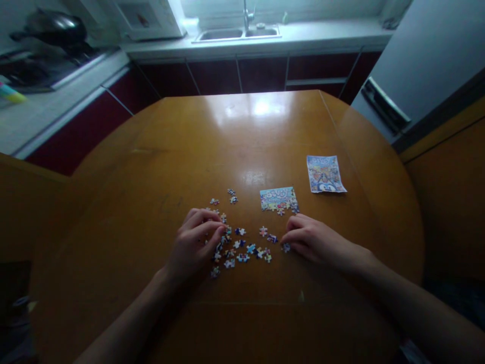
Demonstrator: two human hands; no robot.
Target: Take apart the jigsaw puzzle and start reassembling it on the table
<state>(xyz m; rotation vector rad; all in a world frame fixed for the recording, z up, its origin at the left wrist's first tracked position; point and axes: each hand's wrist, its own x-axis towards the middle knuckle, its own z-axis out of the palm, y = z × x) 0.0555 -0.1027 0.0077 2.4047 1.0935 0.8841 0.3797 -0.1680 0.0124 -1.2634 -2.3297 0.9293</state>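
Observation:
Loose jigsaw puzzle pieces lie scattered in front of me on the wooden table. My left hand is over the left side of this pile, its thumb and fingertips drawn together among the pieces. What those fingers hold, if anything, is hidden. On the right, my right hand is closed, with its fingertips down on one puzzle piece. Beyond it lies a partly assembled puzzle, straight along its top edge and uneven along the bottom.
A creased picture sheet lies to the right of the assembled part. The round wooden table fills most of the view. Past it are a counter with a sink, a stove with a dark pan, and a fridge.

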